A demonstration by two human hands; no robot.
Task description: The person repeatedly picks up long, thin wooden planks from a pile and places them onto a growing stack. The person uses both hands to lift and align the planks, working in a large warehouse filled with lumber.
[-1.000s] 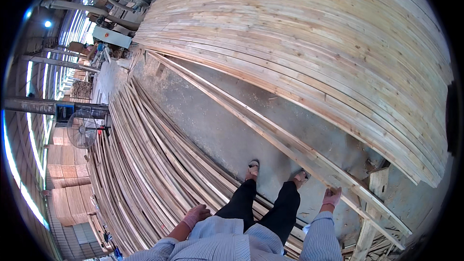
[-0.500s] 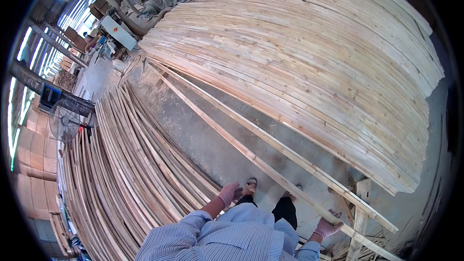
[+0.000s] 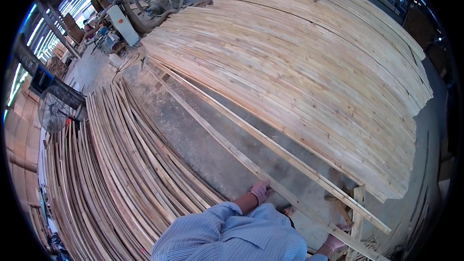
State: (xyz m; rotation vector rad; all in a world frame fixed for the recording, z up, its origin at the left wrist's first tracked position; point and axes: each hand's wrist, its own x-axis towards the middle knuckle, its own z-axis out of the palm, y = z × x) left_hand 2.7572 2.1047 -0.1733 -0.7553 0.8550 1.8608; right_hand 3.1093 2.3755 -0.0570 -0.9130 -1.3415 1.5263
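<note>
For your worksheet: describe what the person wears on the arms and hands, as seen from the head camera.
Both arms are covered by loose, light blue sleeves with fine stripes, creased at the elbows. The left hand and the right hand each wear a pinkish fabric work glove. No watch, cable or marking can be seen.

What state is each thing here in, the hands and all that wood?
Left hand: gloved, gripping the long strip.
Right hand: gloved, low on the same strip; grip unclear.
Long strip: lying slanted over the floor.
Board stack: piled flat.
Strip pile: loosely heaped.
Fan: standing; spinning unclear.
</note>
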